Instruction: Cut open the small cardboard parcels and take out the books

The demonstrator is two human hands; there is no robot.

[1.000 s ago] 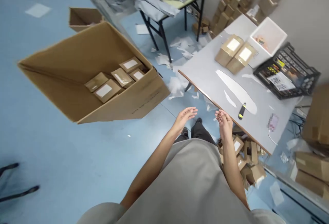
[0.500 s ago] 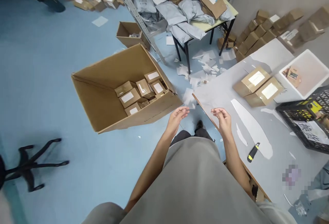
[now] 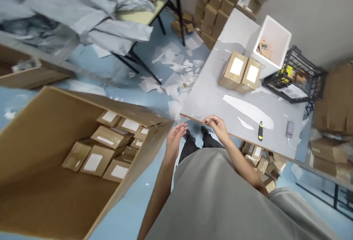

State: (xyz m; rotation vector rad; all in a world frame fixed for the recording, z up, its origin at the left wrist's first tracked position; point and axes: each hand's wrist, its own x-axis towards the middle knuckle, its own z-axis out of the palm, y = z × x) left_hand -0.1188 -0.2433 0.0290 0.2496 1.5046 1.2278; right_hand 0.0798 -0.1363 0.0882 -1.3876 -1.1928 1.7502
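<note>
While left hand (image 3: 173, 139) and right hand (image 3: 217, 126) hung empty, a sweeping elbow could have dislodged the cutter (image 3: 260, 132) (near the bench (image 3: 205, 91) edge).

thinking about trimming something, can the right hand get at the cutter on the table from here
Probably yes: the right hand looks empty, and only bare tabletop shows between it and the cutter.

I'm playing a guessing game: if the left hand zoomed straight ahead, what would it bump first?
Probably the grey table, near its corner. But the left hand might pass above it; the height is unclear.
</note>
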